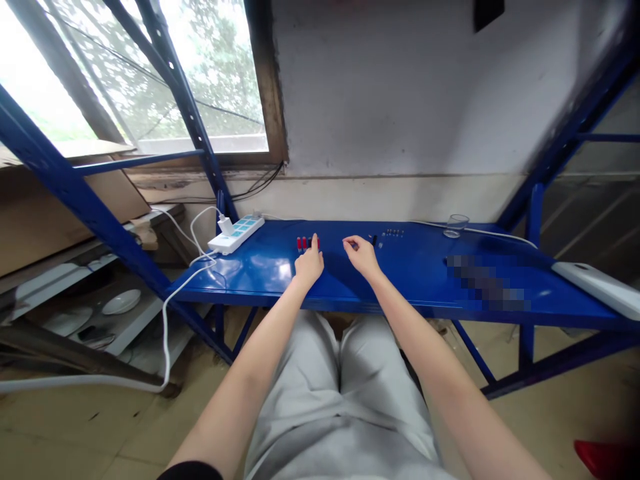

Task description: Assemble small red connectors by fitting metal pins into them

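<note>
My left hand (309,262) rests on the blue metal shelf (260,267), its fingers on a short row of small red and black pieces (306,242). My right hand (361,255) hovers just to the right with fingers curled in a pinch; what it holds is too small to make out. A small dark piece (373,239) and a row of tiny dark pieces (393,233) lie just beyond the right hand.
A white power strip (236,234) with a plugged charger and white cable lies at the shelf's back left. A clear glass cup (455,225) stands at the back right, a white flat object (597,286) at the far right. Blue rack posts flank the shelf.
</note>
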`<state>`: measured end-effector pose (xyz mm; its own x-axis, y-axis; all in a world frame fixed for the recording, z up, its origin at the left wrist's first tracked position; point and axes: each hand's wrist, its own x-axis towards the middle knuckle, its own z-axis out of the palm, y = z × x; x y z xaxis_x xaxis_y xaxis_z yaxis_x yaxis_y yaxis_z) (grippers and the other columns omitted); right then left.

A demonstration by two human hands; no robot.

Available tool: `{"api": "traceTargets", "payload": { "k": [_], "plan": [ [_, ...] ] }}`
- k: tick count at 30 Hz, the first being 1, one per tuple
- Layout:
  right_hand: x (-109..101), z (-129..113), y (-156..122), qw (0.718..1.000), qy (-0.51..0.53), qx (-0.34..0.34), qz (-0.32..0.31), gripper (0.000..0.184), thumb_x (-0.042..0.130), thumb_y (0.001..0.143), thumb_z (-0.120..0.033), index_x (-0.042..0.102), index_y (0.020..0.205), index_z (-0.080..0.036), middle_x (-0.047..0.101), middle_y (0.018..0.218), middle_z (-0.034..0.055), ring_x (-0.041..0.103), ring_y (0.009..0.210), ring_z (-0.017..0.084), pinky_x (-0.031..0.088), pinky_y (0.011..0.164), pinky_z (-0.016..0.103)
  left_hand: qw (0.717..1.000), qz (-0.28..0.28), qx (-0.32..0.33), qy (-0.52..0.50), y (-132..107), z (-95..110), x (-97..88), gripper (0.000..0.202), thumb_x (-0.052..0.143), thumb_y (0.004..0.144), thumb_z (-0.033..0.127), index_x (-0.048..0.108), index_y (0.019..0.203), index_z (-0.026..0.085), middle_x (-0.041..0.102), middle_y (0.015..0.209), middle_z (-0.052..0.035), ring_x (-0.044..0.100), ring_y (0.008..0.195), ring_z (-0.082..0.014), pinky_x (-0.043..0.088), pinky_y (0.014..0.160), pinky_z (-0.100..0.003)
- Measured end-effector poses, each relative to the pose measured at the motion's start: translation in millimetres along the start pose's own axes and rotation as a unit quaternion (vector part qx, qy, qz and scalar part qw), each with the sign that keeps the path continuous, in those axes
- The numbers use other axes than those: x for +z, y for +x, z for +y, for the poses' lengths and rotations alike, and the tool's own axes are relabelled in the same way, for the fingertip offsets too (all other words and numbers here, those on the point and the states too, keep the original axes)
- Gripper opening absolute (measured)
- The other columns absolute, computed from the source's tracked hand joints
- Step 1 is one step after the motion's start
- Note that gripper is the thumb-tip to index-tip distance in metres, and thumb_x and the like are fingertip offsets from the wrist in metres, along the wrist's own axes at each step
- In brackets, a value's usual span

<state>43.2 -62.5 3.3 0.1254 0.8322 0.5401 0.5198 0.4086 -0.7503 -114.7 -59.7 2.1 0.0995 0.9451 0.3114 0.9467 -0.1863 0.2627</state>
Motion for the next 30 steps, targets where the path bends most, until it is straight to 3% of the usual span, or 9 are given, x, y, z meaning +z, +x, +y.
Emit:
{"api": "traceTargets", "payload": {
  "k": [3,7,14,19,23,26,30],
  "plan": [
    [8.1,2.9,-6.7,1.000,0.017,-0.015,0.017,0.028,0.045,0.079,-0.034,0.063,0.091,-0.017,0.064,0.081,0.0061,0.053,0.059,0.014,0.045,0.061,0.029,1.000,-0.007,-0.013,0.011,6.1,3.8,1.8,0.061,0.033,0.089,0.032,0.009,0.144,0.018,0.063,0.105,-0.0161,0.063,0.090,-0.0260,0.046,0.078,-0.035],
    [9.2,10.3,-14.2,0.999,-0.001,-0.032,-0.016,0.027,0.046,0.078,-0.034,0.062,0.091,-0.017,0.063,0.081,0.0054,0.050,0.055,0.013,0.045,0.061,0.029,1.000,-0.004,-0.028,0.010,16.0,4.9,5.6,0.061,0.033,0.090,0.032,0.011,0.144,0.015,0.064,0.100,-0.0174,0.062,0.093,-0.0270,0.045,0.078,-0.036],
    [6.3,7.9,-19.5,0.998,-0.027,-0.037,-0.034,0.026,0.043,0.080,-0.033,0.061,0.093,-0.019,0.063,0.085,0.0058,0.051,0.059,0.014,0.044,0.064,0.028,1.000,-0.001,-0.024,-0.007,31.0,5.8,11.1,0.050,0.028,0.091,0.027,0.028,0.139,0.013,0.064,0.095,-0.0205,0.062,0.092,-0.0287,0.044,0.080,-0.038],
    [7.1,8.9,-19.8,0.998,-0.029,-0.044,-0.042,0.025,0.044,0.079,-0.032,0.061,0.091,-0.019,0.062,0.082,0.0050,0.051,0.059,0.014,0.044,0.064,0.028,0.999,0.024,-0.012,-0.026,33.0,7.9,7.3,0.037,0.030,0.087,0.012,0.055,0.115,0.013,0.062,0.101,-0.0194,0.061,0.093,-0.0252,0.044,0.080,-0.035],
    [7.2,11.2,-19.2,0.998,-0.036,-0.043,-0.027,0.024,0.043,0.079,-0.030,0.061,0.091,-0.019,0.062,0.083,0.0050,0.050,0.058,0.013,0.044,0.065,0.028,0.993,0.048,-0.021,-0.103,33.3,8.3,9.0,0.027,0.037,0.086,0.016,0.062,0.095,0.016,0.066,0.088,-0.0141,0.063,0.088,-0.0243,0.045,0.077,-0.033],
    [7.0,12.2,-18.5,0.999,-0.036,-0.036,-0.006,0.023,0.043,0.080,-0.029,0.060,0.090,-0.018,0.063,0.084,0.0056,0.052,0.059,0.014,0.044,0.065,0.028,0.962,0.060,-0.011,-0.266,33.1,10.2,13.1,0.026,0.037,0.088,0.021,0.062,0.095,0.017,0.067,0.082,-0.0081,0.063,0.069,-0.0161,0.047,0.068,-0.027],
    [6.7,13.6,-16.9,0.999,-0.036,-0.009,0.026,0.026,0.039,0.083,-0.032,0.057,0.093,-0.018,0.063,0.092,0.0082,0.056,0.069,0.016,0.043,0.069,0.028,0.870,0.033,0.005,-0.492,28.3,16.7,18.0,0.028,0.035,0.090,0.026,0.056,0.103,0.013,0.067,0.084,-0.0067,0.052,0.042,-0.0057,0.043,0.050,-0.020]
  ]
}}
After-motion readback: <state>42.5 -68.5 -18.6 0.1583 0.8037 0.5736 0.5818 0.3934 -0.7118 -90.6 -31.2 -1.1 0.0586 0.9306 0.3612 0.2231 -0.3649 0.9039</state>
